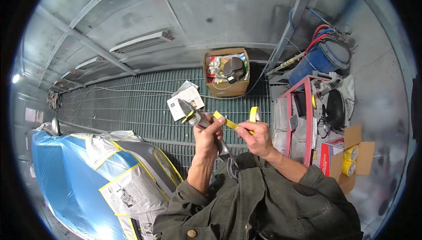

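Note:
In front of my body, my left hand (207,138) is closed round a long grey car part (203,120), which is pointed at its far end. Its lower end runs down past my wrist toward my jacket. A bit of yellow tape shows near the part's tip. My right hand (256,140) grips a roll of yellow masking tape (254,114), partly hidden by the fingers. A short tape strip (227,123) stretches between the two hands, its free end by my left thumb. Whether the strip touches the grey part there, I cannot tell.
Newspaper sheets (191,99) lie on the floor grating (145,95). Beyond stands a full cardboard box (226,89). At left is a car masked with blue film (66,169) and newspaper. At right are a red rack (309,121), blue drum (310,66) and open carton (364,157) of tape rolls.

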Demonstrator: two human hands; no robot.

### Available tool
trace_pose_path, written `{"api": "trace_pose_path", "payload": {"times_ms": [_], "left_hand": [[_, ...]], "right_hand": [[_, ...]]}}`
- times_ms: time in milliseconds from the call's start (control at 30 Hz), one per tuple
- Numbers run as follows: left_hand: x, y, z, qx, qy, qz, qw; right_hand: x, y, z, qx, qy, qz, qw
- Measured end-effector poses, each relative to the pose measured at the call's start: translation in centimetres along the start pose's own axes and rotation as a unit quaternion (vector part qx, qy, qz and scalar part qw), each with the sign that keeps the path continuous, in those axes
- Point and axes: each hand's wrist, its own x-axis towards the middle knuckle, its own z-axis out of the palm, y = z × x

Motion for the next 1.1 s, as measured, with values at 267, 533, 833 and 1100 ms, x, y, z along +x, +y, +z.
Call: {"api": "trace_pose_path", "payload": {"times_ms": [267, 533, 833, 1100], "left_hand": [[2.4, -1.5, 0.6, 0.076, 0.013, 0.000, 0.997], [2.7, -1.4, 1.7, 0.430, -0.027, 0.055, 0.901], [3.0, -1.5, 4.8, 0.565, -0.240, 0.114, 0.781], [2.7, -2.2, 6.2, 0.372, -0.173, -0.015, 0.912]], "right_hand": [[1.4, 1.6, -0.6, -0.064, 0.103, -0.011, 0.993], [1.0, 1.9, -4.1, -0.288, -0.017, -0.135, 0.948], [-0.1, 2.8, -7.1, -0.284, -0.050, -0.089, 0.953], [-0.6, 2.7, -7.6, -0.065, 0.071, -0.054, 0.994]]}}
